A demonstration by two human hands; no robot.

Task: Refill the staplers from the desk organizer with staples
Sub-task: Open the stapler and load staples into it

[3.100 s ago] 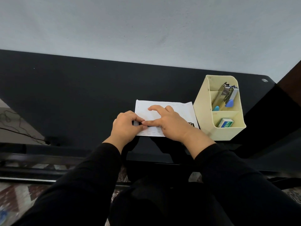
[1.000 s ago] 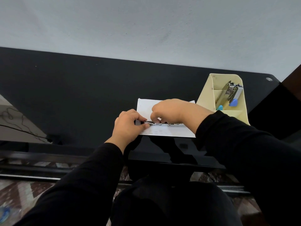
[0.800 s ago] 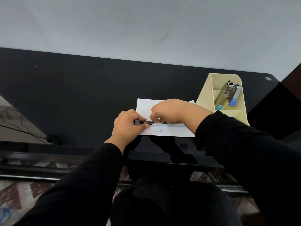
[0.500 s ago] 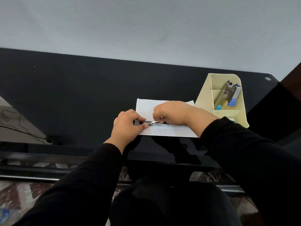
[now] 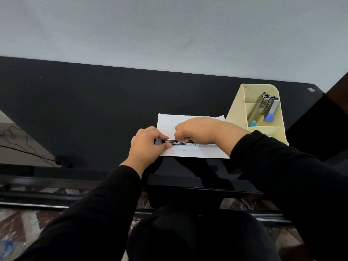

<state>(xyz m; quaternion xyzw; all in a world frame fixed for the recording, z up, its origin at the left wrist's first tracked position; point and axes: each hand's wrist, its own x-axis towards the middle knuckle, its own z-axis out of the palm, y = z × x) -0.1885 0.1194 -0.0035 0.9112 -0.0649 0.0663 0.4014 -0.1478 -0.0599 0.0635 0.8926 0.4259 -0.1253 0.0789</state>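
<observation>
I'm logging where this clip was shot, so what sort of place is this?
Probably a home or office desk against a plain wall: a black desktop, a cream plastic desk organizer holding metal staplers with blue tips, and a white sheet of paper under both hands.

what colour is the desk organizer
Pale cream yellow desk organizer, seen in the head view.

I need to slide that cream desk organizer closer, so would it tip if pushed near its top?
Possibly. The organizer stands tall on a narrow base. Two staplers lean high in its back compartment, probably raising its weight. Pushing low seems safer on the smooth desk.
</observation>
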